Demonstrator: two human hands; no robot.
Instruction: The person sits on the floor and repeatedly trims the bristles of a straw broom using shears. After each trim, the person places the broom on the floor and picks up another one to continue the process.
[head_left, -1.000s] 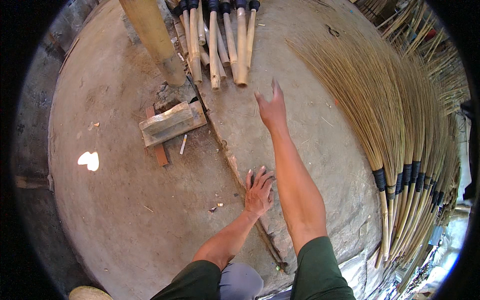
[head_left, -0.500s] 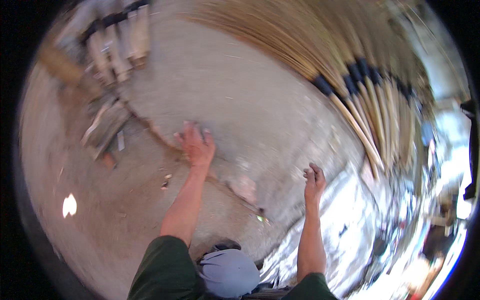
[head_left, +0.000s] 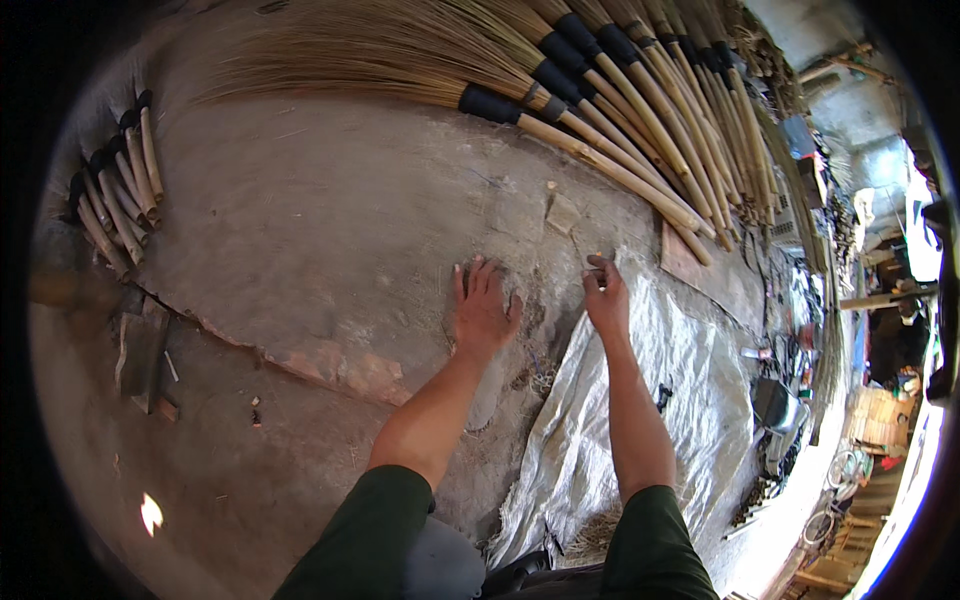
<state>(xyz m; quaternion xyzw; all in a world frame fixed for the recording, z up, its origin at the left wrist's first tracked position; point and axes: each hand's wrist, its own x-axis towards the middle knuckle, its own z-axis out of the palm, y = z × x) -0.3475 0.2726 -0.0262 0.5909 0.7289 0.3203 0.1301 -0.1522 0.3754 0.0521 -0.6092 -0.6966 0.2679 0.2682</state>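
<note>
My left hand [head_left: 485,312] is over the earthen floor [head_left: 330,210] with its fingers spread and nothing in it. I cannot tell if it touches the ground. To its right, above the corner of a silvery woven plastic sheet [head_left: 655,385], is my right hand [head_left: 608,300]. Its fingers are curled together in a pinch, and what they hold, if anything, is too small to make out. Beyond both hands lie several straw brooms [head_left: 620,150] with pale wooden handles and black bindings. The brooms are apart from my hands.
More black-bound handles [head_left: 120,190] lie at the far left. Near them is a piece of wood [head_left: 145,345], beside a broken floor ledge [head_left: 300,365]. A flat stone chip [head_left: 562,214] lies beyond my hands. At the right stand a bicycle [head_left: 835,490] and assorted clutter.
The view has swung to the right, so the brooms and silvery sheet show more fully. My hands are closer together, the left still spread and the right still curled.
</note>
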